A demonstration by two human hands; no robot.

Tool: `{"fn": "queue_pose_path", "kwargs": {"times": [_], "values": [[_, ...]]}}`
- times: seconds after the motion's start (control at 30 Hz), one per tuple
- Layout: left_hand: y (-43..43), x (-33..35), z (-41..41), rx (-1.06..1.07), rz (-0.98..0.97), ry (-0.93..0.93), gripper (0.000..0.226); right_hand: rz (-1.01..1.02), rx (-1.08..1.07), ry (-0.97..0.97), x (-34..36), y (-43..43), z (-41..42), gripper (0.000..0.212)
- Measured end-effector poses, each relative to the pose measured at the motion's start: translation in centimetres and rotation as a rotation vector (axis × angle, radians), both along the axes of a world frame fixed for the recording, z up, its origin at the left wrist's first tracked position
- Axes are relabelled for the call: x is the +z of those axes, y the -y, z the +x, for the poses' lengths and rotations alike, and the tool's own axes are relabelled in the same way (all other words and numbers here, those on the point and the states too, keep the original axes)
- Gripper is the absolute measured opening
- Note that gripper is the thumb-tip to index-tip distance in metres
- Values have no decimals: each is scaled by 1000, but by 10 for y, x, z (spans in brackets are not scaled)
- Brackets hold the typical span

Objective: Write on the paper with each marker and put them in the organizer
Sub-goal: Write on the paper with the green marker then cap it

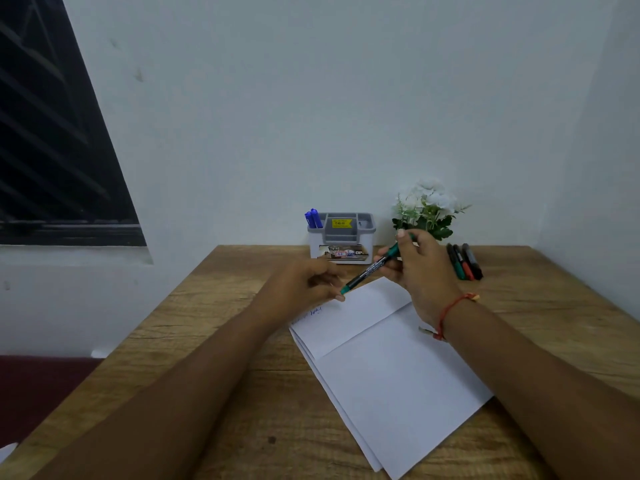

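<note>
My right hand [420, 268] grips a green marker [372, 268] by its upper half, slanted down to the left above the top of the white paper [388, 358]. My left hand [304, 284] pinches the marker's green lower end at the paper's top left corner. Faint blue writing shows near that corner. The grey organizer [341, 237] stands at the back of the table with two blue markers [313, 218] upright in its left slot. Three more markers [465, 261], green, red and black, lie side by side at the right.
A pot of white flowers [427, 209] stands right of the organizer against the wall. The wooden table [214, 341] meets white walls behind and at the right. A dark window fills the upper left.
</note>
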State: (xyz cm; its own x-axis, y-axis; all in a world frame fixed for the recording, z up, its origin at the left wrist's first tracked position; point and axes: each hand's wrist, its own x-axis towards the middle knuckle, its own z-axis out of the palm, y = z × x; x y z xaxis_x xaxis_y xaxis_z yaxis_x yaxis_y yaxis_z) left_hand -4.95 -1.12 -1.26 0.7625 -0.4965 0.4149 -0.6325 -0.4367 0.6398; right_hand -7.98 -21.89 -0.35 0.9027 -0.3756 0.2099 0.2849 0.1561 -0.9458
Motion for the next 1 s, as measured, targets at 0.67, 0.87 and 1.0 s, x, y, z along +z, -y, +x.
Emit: {"fn": "queue_pose_path", "kwargs": {"times": [0.67, 0.87, 1.0], "values": [[9, 1, -6, -25, -80, 52, 109, -282, 215, 45, 5, -43, -15, 28], [6, 7, -8, -10, -209, 91, 53, -507, 251, 63, 10, -47, -20, 26], [6, 6, -7, -31, -394, 33, 24, -620, 266, 117, 11, -49, -21, 26]]}}
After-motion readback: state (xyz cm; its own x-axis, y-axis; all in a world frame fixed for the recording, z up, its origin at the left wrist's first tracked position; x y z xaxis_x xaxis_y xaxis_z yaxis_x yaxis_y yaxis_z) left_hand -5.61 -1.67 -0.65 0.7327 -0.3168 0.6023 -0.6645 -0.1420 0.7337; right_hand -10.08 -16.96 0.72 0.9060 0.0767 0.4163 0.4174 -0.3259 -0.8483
